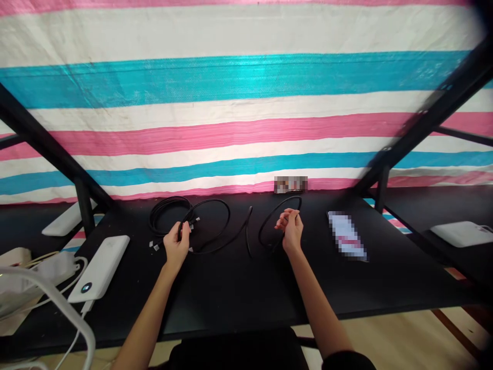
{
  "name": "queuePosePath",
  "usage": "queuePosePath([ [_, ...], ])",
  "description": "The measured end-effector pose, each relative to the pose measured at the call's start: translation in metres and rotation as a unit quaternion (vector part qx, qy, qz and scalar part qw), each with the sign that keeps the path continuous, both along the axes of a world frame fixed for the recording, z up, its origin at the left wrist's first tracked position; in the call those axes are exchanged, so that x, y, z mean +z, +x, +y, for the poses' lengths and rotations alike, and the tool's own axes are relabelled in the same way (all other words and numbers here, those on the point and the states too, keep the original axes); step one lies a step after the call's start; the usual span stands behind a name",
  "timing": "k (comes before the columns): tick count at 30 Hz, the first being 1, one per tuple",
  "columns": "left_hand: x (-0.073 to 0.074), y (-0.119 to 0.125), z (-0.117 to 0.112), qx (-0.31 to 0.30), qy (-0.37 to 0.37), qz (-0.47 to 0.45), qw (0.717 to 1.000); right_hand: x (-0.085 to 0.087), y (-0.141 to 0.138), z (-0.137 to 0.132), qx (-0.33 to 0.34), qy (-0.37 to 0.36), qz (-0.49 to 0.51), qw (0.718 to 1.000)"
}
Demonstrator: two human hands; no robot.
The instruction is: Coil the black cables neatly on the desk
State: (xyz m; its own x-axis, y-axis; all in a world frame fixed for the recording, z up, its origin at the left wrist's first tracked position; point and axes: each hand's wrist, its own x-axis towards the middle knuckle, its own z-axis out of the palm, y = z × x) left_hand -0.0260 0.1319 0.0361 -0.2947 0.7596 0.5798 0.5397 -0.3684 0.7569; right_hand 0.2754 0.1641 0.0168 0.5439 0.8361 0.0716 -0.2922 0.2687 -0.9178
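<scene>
Here, black cables lie in loose loops and a coil on the black desk in front of you, to the right of a white power bank. Your left hand, just right of the power bank, has its grip closed, thumb against fingers, with cable running through it beside the coil. Small pale plug ends show around that hand. Your right hand, farther right of the power bank, has thumb and forefinger pinched together on one end of a loop; its other fingers curl loosely.

Well to the right of the power bank, past your right hand, lies a flat, pixelated item. A white cord plugs into the power bank's near end, and pale adapters and wires crowd its left side. Beyond the power bank, a sheet striped pink, blue and white fills the background.
</scene>
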Motion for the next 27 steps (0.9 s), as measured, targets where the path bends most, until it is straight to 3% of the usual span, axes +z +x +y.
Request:
queuePosePath([
  [8,-0.005,-0.002,0.002,-0.031,0.003,0.027,0.999,-0.002,-0.008,-0.003,0.050,0.005,-0.079,0.996],
  [13,-0.012,-0.005,0.006,-0.019,-0.028,-0.036,0.999,-0.002,-0.007,-0.004,-0.002,-0.001,-0.087,0.996],
  [18,-0.009,-0.003,0.005,-0.008,-0.051,-0.074,0.996,-0.001,-0.005,-0.004,-0.050,-0.003,-0.087,0.995],
  [27,0.000,-0.010,0.014,-0.042,-0.050,-0.295,0.953,-0.004,0.005,0.002,-0.095,-0.008,-0.008,0.995],
])
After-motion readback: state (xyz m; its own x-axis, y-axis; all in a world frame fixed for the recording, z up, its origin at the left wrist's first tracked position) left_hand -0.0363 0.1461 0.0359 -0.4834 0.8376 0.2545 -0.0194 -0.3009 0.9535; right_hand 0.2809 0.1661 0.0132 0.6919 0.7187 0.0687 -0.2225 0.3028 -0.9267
